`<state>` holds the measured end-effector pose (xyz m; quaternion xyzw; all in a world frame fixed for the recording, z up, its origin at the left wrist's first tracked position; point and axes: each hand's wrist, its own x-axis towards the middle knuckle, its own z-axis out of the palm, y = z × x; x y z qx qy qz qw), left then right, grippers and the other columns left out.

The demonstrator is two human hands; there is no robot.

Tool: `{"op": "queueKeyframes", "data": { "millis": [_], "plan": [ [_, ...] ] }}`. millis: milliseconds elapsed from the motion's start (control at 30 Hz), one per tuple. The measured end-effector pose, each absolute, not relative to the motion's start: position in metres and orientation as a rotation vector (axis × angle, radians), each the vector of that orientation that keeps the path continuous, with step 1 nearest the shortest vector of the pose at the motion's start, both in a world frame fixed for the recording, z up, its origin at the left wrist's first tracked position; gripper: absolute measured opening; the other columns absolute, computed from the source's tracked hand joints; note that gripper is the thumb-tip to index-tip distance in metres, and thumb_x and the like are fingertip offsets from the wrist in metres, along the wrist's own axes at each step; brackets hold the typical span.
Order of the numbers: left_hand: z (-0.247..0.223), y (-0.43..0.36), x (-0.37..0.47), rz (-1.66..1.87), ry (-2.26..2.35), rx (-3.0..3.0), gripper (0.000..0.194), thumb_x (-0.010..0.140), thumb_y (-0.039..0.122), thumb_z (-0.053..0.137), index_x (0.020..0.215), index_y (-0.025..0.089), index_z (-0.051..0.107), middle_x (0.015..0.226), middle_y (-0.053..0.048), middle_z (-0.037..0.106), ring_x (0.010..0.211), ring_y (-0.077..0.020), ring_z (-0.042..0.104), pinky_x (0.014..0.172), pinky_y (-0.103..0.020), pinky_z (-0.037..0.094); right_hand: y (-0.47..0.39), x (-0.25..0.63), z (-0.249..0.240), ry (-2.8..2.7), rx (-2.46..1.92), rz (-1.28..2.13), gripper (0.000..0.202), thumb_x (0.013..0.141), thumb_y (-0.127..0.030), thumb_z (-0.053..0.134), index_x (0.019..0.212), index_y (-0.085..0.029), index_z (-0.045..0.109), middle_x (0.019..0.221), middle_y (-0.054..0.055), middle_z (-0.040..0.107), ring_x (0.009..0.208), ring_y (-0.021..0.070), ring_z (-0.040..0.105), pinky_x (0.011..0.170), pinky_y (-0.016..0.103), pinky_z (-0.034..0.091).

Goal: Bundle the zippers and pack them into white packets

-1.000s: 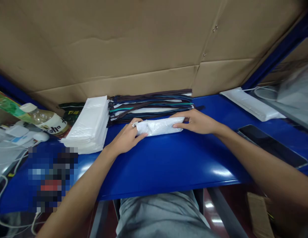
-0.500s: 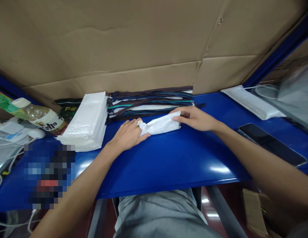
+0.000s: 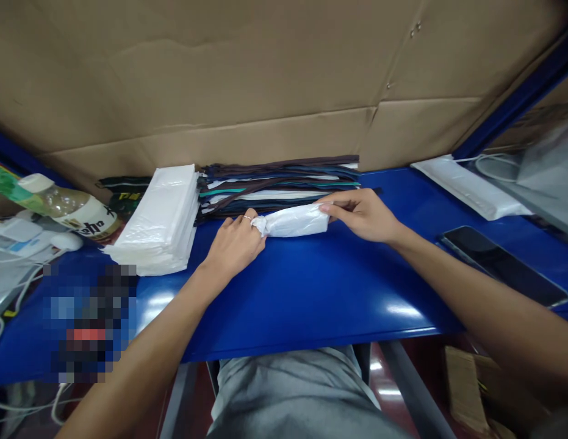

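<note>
Between my hands a white plastic packet (image 3: 296,221) is stretched out above the blue table (image 3: 320,292). My left hand (image 3: 235,244), with a ring on one finger, is closed round the bunched left end of the packet. At the other end, my right hand (image 3: 359,214) pinches the upper right corner between thumb and fingers. What the packet contains cannot be seen. Just behind it lies a pile of dark zipper strips (image 3: 279,180), with a few white and teal ones. Left of the strips is a stack of flat white packets (image 3: 158,219).
A drink bottle (image 3: 77,210) leans at the left among white cables and chargers (image 3: 32,238). On the right lie a phone (image 3: 506,265) and another white packet (image 3: 471,186). A cardboard sheet (image 3: 247,73) walls off the back, and a blurred-out patch (image 3: 89,323) covers the left front.
My left hand has shifted slightly left and up, its thumb now tucked in against the packet's bunched end. My right hand's fingers have drawn into a tighter pinch at the corner.
</note>
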<state>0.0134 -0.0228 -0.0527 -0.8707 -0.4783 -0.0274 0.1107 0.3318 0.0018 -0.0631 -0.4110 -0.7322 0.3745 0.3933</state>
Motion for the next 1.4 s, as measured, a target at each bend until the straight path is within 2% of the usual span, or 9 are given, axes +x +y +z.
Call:
{"op": "queueKeyframes", "data": {
  "millis": [133,333,500,733,833,933,1033,1200,1400],
  "plan": [
    [-0.054,-0.021,0.007,-0.067,-1.454,-2.513,0.029,0.107,0.036,0.061,0.117,0.012,0.074,0.130,-0.019,0.068,0.097,-0.0335,0.074,0.092,-0.049,0.055,0.002,0.330,-0.064,-1.858,-1.015,0.910,0.044,0.096,-0.068,0.075,0.112,-0.030,0.089,0.113,0.004,0.084,0.098,0.0278,0.078,0.090,0.043,0.067],
    [-0.051,-0.015,-0.005,-0.164,-1.264,-2.624,0.036,0.109,0.032,0.059,0.140,0.014,0.066,0.142,-0.019,0.064,0.112,-0.0344,0.070,0.095,-0.049,0.053,0.000,0.330,-0.062,-1.822,-1.082,0.784,0.044,0.094,-0.069,0.076,0.108,-0.029,0.090,0.114,0.004,0.085,0.099,0.0307,0.079,0.093,0.048,0.066],
    [-0.048,-0.017,-0.001,-0.096,-1.299,-2.503,0.029,0.103,0.014,0.056,0.126,0.012,0.074,0.139,-0.021,0.066,0.117,-0.0378,0.068,0.093,-0.052,0.050,-0.007,0.324,-0.059,-1.858,-1.077,0.743,0.041,0.096,-0.067,0.075,0.110,-0.031,0.089,0.118,0.004,0.084,0.105,0.0332,0.078,0.094,0.049,0.065],
    [-0.053,-0.016,-0.005,-0.198,-1.403,-2.509,0.023,0.100,0.023,0.065,0.120,0.014,0.073,0.131,-0.018,0.067,0.111,-0.0367,0.070,0.098,-0.052,0.052,-0.010,0.324,-0.054,-1.899,-1.082,0.743,0.043,0.099,-0.067,0.071,0.114,-0.030,0.088,0.120,0.005,0.084,0.109,0.0324,0.078,0.097,0.047,0.064],
    [-0.056,-0.011,-0.014,-0.330,-1.475,-2.514,0.031,0.099,0.025,0.067,0.129,0.016,0.070,0.133,-0.017,0.066,0.108,-0.0348,0.072,0.098,-0.051,0.056,-0.008,0.325,-0.052,-1.939,-1.040,0.811,0.043,0.102,-0.065,0.069,0.121,-0.030,0.085,0.121,0.005,0.082,0.110,0.0306,0.076,0.100,0.045,0.063],
    [-0.063,-0.006,-0.023,-0.605,-1.530,-2.533,0.035,0.100,0.028,0.067,0.133,0.018,0.067,0.133,-0.015,0.067,0.109,-0.0322,0.072,0.096,-0.047,0.060,-0.006,0.324,-0.053,-1.944,-1.004,0.973,0.049,0.099,-0.068,0.070,0.130,-0.031,0.081,0.120,0.005,0.081,0.105,0.0284,0.076,0.091,0.042,0.066],
    [-0.066,-0.001,-0.027,-0.779,-1.490,-2.571,0.031,0.102,0.028,0.063,0.132,0.019,0.068,0.134,-0.013,0.069,0.112,-0.0309,0.072,0.098,-0.045,0.061,-0.006,0.322,-0.056,-1.915,-0.998,0.990,0.051,0.098,-0.071,0.070,0.127,-0.030,0.081,0.118,0.005,0.081,0.099,0.0275,0.076,0.087,0.041,0.066],
    [-0.059,-0.004,-0.022,-0.493,-1.505,-2.523,0.026,0.104,0.021,0.058,0.125,0.016,0.071,0.131,-0.016,0.071,0.103,-0.0335,0.074,0.094,-0.049,0.059,-0.011,0.320,-0.055,-2.008,-1.015,0.804,0.045,0.102,-0.069,0.065,0.100,-0.028,0.082,0.097,0.005,0.080,0.089,0.0264,0.074,0.085,0.040,0.059],
    [-0.056,-0.007,-0.019,-0.336,-1.534,-2.491,0.029,0.107,0.027,0.057,0.131,0.016,0.068,0.132,-0.018,0.068,0.106,-0.0360,0.073,0.097,-0.052,0.057,-0.012,0.320,-0.052,-2.011,-0.984,0.772,0.041,0.105,-0.064,0.063,0.106,-0.028,0.082,0.097,0.003,0.079,0.088,0.0247,0.072,0.082,0.038,0.057]
  ]
}}
